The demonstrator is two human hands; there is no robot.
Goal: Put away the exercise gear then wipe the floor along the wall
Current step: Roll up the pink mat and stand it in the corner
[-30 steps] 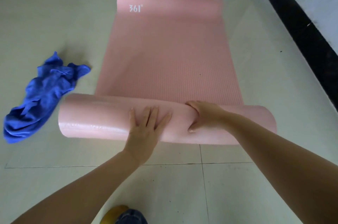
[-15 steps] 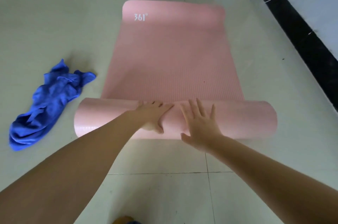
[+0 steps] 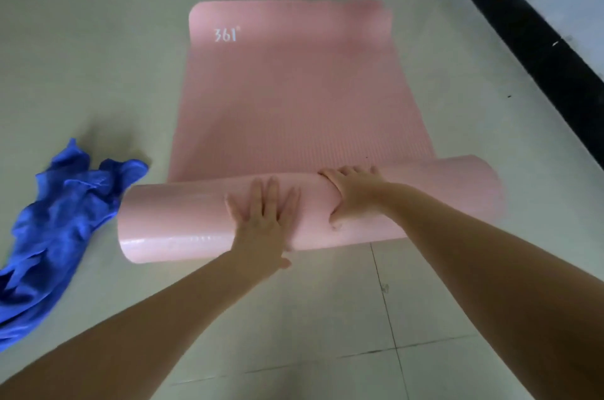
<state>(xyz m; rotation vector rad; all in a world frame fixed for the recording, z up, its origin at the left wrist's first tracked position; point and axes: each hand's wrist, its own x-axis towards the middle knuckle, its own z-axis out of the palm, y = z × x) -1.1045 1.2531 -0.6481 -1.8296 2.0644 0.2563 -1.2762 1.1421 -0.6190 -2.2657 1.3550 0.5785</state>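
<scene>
We are pressing our left hand (image 3: 261, 220) flat on the pink mat (image 3: 294, 105) roll, keeping it tight. Our right hand (image 3: 351, 193) is gripping the roll's top, fingers curled (blue cloth (image 3: 62, 220) waiting alongside).

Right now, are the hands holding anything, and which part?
The right hand grips the rolled part of the pink mat, fingers over the top and thumb on the near side. The left hand only presses flat on the roll.
</scene>
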